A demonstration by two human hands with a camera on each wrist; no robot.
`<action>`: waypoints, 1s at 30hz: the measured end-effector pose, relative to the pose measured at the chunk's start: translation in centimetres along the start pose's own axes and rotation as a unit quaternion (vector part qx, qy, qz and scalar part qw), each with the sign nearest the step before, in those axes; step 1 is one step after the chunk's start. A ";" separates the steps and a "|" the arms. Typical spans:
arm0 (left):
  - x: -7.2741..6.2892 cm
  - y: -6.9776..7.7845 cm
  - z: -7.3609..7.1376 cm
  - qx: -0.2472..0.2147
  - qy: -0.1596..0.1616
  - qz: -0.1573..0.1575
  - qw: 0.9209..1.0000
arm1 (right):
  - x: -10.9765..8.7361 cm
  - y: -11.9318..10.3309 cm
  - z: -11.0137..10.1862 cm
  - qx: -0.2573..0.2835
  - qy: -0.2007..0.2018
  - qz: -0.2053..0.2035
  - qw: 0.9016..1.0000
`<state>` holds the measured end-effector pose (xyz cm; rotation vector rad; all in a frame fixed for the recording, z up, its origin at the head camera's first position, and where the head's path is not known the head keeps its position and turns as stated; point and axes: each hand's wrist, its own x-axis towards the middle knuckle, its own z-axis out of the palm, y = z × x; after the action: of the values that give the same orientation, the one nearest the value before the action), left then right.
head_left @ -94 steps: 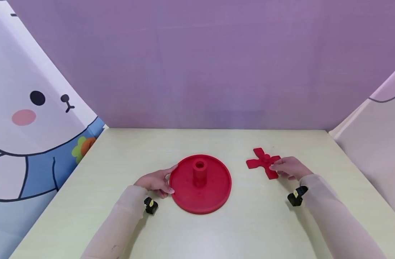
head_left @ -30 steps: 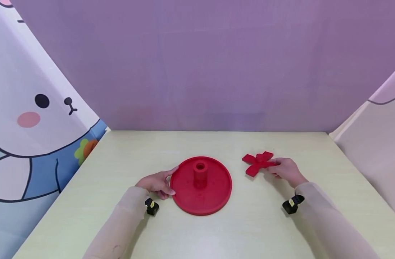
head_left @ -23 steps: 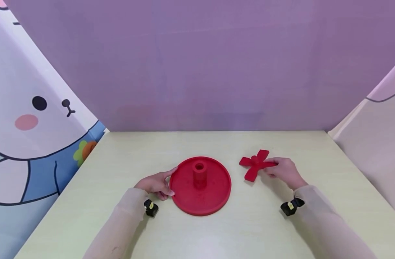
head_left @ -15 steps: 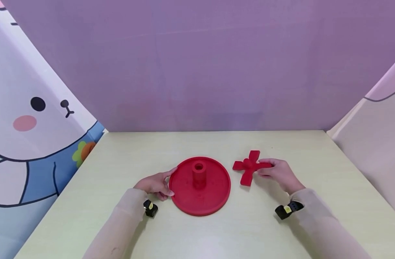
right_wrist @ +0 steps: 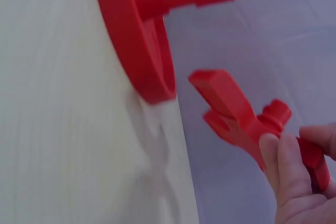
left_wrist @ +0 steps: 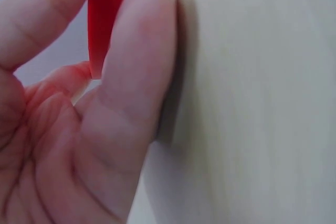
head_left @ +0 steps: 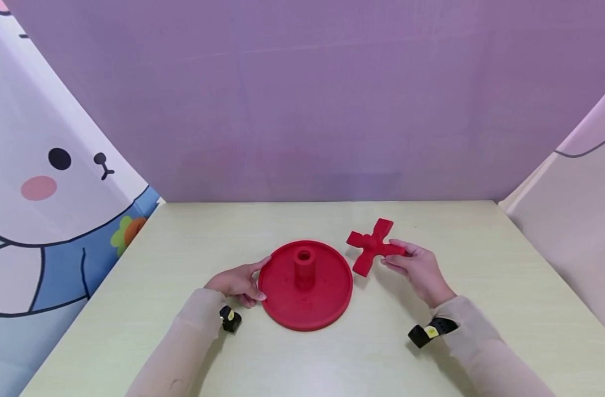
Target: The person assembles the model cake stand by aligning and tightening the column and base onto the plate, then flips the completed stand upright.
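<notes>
Just right of centre, a red four-bladed cross point(head_left: 371, 243) with a knob at its hub hangs tilted above the table point(head_left: 312, 366), one blade pinched between the thumb and fingers of the person's right hand point(head_left: 421, 270). Near it, at centre frame, sits a round red base point(head_left: 327, 309) with a hollow post point(head_left: 304, 273) standing upright. The left hand point(head_left: 239, 281) touches that base's left rim, thumb and forefinger spread apart. Purple cloth point(head_left: 302, 99) fills the top; a cartoon-printed panel point(head_left: 74, 204) covers the left side.
</notes>
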<state>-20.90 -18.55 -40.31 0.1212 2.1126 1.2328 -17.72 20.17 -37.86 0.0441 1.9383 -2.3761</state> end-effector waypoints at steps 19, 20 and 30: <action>-0.2 -0.1 -0.1 0.002 0.003 0.003 1.000 | -0.5 -0.1 5.0 -0.020 -0.009 -0.015 1.000; -0.2 -0.1 -0.1 0.000 0.001 0.004 1.000 | -0.4 0.0 5.3 -0.023 -0.009 -0.016 1.000; -0.3 -0.3 -0.2 -0.012 -0.012 0.007 1.000 | -0.4 0.3 7.5 -0.045 -0.009 -0.025 0.999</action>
<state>-20.70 -19.01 -40.28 0.1396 2.0792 1.2597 -17.14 12.82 -36.61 -0.0298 2.0586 -2.3086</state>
